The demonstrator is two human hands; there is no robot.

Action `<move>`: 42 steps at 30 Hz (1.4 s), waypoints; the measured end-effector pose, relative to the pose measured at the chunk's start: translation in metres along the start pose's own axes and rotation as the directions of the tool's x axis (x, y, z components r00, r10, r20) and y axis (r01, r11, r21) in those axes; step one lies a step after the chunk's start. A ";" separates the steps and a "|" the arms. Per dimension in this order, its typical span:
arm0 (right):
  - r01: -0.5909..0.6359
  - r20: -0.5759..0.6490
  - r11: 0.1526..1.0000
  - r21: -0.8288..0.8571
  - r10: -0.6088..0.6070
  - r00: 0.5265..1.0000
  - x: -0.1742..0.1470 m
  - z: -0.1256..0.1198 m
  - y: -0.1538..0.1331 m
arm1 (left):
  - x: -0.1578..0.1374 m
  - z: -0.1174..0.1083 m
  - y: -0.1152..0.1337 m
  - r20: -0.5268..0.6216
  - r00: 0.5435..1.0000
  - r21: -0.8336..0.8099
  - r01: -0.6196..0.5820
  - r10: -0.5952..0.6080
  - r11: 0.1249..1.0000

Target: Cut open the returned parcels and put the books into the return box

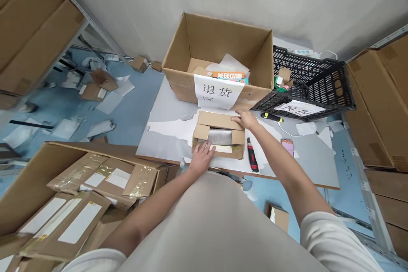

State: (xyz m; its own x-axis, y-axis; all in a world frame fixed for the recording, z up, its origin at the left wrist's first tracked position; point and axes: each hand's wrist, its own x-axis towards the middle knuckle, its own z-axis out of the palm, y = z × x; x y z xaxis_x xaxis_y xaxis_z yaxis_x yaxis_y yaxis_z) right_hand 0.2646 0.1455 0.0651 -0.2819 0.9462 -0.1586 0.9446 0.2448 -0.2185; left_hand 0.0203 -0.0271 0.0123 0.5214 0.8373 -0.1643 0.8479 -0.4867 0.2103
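Observation:
A small cardboard box (219, 120) lies on the table with its flaps folded out. Silvery, wrapped contents (220, 137) show through the opening; what they are I cannot make out. My left hand (201, 157) rests on the box's front edge, fingers spread over the front flap. At the far right corner, my right hand (245, 120) pinches the back flap, thumb on top. Just right of the box lies a red and black utility knife (252, 156), touched by neither hand.
Behind stands a large open carton (178, 80) with a paper sign and packages inside. A black plastic crate (338, 89) is at its right. A yellow and black tool (271, 117) lies before the crate. Taped parcels (79, 221) fill a carton at lower left.

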 end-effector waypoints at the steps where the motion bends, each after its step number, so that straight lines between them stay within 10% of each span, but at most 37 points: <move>1: 0.034 -0.087 0.999 -0.018 -0.035 0.996 -0.012 0.003 -0.003 | 0.002 -0.006 0.001 0.003 1.000 -0.020 0.027 -0.027 0.999; 4: 0.202 -0.209 0.976 -0.079 -0.214 0.954 -0.057 0.010 -0.022 | 0.016 -0.024 -0.001 0.044 0.994 -0.075 0.100 -0.097 0.992; 8: 0.364 0.078 0.931 0.005 -0.364 0.928 -0.104 0.018 -0.049 | 0.047 -0.041 -0.012 0.192 0.971 -0.057 0.153 -0.139 0.987; 13: 0.234 0.335 0.961 0.147 -0.271 0.902 -0.099 0.031 -0.053 | 0.075 -0.058 -0.023 0.496 0.864 -0.102 0.160 -0.089 0.982; 21: 0.164 0.198 0.975 -0.148 -0.133 0.971 -0.104 0.001 -0.051 | 0.042 -0.090 -0.017 0.074 0.997 0.009 -0.002 0.001 1.000; 30: 0.359 0.087 0.927 -0.108 -0.351 0.932 -0.173 0.054 -0.067 | -0.009 -0.047 -0.029 -0.043 0.933 -0.029 -0.358 0.356 0.933; 35: 0.334 0.185 0.928 0.167 -0.362 0.914 -0.144 0.029 -0.072 | 0.013 -0.061 -0.031 0.043 0.920 -0.163 -0.378 0.389 0.911; 42: 0.327 0.549 0.915 -0.235 -0.153 0.822 -0.065 0.019 -0.098 | 0.087 -0.085 -0.006 0.453 0.864 0.049 -0.271 0.220 0.961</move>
State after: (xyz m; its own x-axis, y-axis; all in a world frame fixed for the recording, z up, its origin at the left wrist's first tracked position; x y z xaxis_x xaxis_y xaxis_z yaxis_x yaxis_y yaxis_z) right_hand 0.1873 0.0554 0.0782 -0.4686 0.6242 -0.6251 0.8118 0.5834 -0.0261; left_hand 0.0520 0.0699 0.0791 0.6809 0.5035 -0.5318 0.6787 -0.7067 0.1998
